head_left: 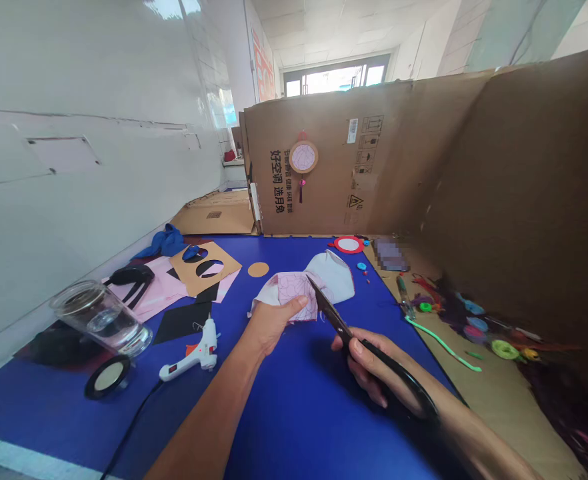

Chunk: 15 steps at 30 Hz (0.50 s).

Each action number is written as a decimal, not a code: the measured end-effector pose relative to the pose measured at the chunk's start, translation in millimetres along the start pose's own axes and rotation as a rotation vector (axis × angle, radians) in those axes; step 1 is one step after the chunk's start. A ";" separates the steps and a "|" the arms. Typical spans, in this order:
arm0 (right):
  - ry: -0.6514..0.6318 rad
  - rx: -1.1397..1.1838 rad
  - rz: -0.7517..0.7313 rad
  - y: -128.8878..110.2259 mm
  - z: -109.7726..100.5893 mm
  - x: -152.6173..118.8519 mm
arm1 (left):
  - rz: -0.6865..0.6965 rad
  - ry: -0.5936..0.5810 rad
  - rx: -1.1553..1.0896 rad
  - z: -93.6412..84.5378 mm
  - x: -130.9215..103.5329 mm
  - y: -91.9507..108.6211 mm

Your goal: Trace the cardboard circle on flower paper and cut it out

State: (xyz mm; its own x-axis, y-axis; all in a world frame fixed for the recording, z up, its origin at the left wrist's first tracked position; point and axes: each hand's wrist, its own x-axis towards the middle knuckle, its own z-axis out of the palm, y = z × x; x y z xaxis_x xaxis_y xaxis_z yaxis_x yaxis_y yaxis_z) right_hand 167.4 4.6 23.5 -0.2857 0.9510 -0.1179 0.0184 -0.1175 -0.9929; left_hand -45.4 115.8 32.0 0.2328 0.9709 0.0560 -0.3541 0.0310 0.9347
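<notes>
A piece of pale fabric (294, 288) with a pinkish line pattern is pinched in my left hand (273, 323), its thumb lying on top. The white rear part of the cloth spreads to the right over the blue table. My right hand (374, 363) is wrapped round the black handles of a pair of scissors (330, 312). The blades point up and to the left, with their tips at the cloth's patterned part, just right of my left thumb. Whether the blades are parted is too small to tell.
On the blue table (284, 413), a glue gun (194, 357) with a cord, a water jar (107, 320), a tape roll (108, 377) and cut card (207, 267) lie left. Threads and a green strip (444, 343) lie right. Cardboard walls (324, 200) stand behind.
</notes>
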 end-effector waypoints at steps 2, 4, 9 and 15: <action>-0.004 0.016 0.004 1.2 0.5 0.0 | 0.017 0.011 0.030 -2.1 1.7 -3.6; -0.013 0.027 0.005 1.8 1.0 -0.6 | 0.033 0.011 0.041 -2.8 2.5 -5.9; -0.025 0.070 0.012 0.3 2.0 -1.7 | 0.038 0.055 0.009 1.5 0.6 -6.5; -0.037 0.106 -0.013 2.3 2.0 -0.1 | 0.062 0.064 -0.055 7.4 -1.8 -3.0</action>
State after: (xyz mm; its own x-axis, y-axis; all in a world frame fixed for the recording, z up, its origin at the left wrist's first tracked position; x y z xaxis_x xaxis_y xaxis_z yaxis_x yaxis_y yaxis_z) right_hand 165.6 3.6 21.2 -0.3210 0.9415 -0.1025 -0.0861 -0.1367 -0.9869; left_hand -38.1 112.2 31.7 0.1514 0.9844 0.0896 -0.4156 -0.0188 0.9094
